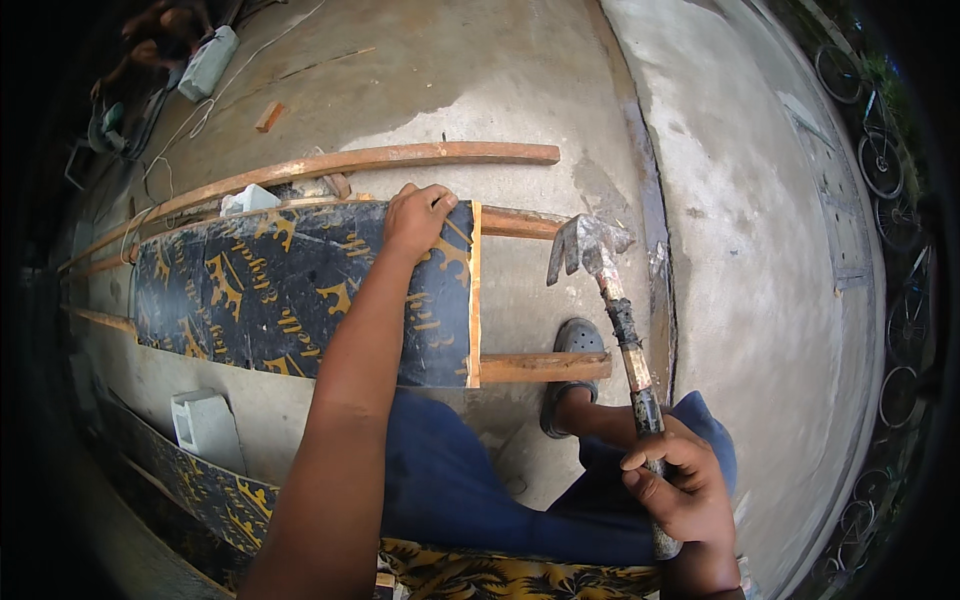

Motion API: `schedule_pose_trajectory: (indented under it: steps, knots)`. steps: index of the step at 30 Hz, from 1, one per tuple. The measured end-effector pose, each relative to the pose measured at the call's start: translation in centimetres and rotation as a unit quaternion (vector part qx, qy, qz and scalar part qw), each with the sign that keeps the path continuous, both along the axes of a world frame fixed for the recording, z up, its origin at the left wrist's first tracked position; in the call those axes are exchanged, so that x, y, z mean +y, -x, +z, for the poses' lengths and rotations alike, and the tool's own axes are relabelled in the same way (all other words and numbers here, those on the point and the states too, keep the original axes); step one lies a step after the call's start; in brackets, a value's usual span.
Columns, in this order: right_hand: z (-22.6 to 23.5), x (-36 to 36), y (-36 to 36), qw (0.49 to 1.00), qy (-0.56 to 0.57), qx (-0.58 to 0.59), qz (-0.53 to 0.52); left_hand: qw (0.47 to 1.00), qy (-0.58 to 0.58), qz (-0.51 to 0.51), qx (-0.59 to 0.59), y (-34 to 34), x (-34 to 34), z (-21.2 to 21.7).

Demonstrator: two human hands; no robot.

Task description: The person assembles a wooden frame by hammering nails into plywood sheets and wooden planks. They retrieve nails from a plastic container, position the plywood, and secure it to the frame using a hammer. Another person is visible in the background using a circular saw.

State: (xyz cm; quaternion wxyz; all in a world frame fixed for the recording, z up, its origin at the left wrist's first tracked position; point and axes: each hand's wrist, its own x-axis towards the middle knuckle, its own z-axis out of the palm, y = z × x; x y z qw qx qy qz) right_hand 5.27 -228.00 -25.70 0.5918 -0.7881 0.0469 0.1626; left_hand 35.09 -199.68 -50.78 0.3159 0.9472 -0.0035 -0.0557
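Observation:
My right hand [685,490] is wrapped round the lower handle of a claw hammer [622,325]. The hammer's worn head points up and away from me, and dark tape binds parts of its handle. My left hand [418,222] rests at the far right corner of a black plywood panel [300,290] with yellow printed patterns. Its fingers are curled together near the panel's far edge; whatever they may pinch is too small to make out. Under the panel, wooden beams [545,367] stick out past its right end.
A long timber [400,155] lies beyond the panel. Concrete blocks [207,425] stand on the near side and farther off [210,62]. Another patterned panel [235,500] lies at lower left. My foot in a grey clog [578,338] is by the beam end. Bicycles [880,160] line the right.

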Motion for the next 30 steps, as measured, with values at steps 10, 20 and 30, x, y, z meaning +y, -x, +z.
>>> schedule_pose_trajectory:
  steps: [10, 20, 30]
  knots:
    - [-0.4, 0.8, -0.5, 0.999, -0.003, 0.011, 0.053, 1.000, 0.015, -0.006, -0.020, 0.3, 0.2, 0.2]
    - [-5.3, 5.8, -5.0, 0.960, -0.254, 0.079, -0.084, 1.000, 0.015, -0.008, -0.025, 0.4, 0.3, 0.2]
    - [-12.8, 10.9, -10.1, 0.986, 0.163, -0.011, -0.040, 0.998, 0.016, -0.029, -0.044, 0.5, 0.5, 0.4]
